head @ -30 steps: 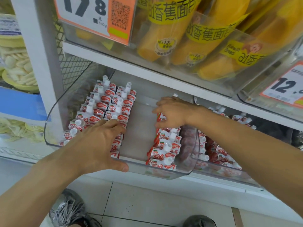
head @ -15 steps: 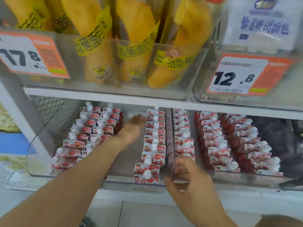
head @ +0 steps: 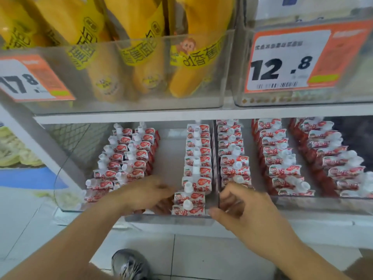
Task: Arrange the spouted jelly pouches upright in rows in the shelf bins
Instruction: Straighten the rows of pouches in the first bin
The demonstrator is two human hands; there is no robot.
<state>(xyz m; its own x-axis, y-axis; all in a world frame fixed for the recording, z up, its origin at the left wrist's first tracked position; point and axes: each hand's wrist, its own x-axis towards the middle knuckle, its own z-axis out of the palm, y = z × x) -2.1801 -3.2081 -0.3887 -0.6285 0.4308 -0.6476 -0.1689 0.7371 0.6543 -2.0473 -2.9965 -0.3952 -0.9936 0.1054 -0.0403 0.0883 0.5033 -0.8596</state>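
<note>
My left hand (head: pixel 148 196) is down inside the near end of the clear left bin (head: pixel 66 190), in the bare strip between its rows; the fingers curl toward the nearest pouch (head: pixel 188 207) of the right-hand row, but motion blur keeps me from telling whether they actually pinch it. My right hand (head: pixel 245 209) sits at the near edge where the left bin meets the right bin (head: pixel 323 205), fingers bent and thumb out along the front wall; whether it has hold of the wall or of a pouch I cannot tell. The jelly pouches (head: pixel 198 152) stand with white spouts up: two rows on the left side of the left bin, one row along its right wall, and three more rows in the right bin. Above, on the upper shelf, are yellow banana-shaped packs (head: pixel 139 47) and two orange price tags (head: pixel 292 57). My shoe (head: pixel 129 263) shows on the tiled floor below.
</note>
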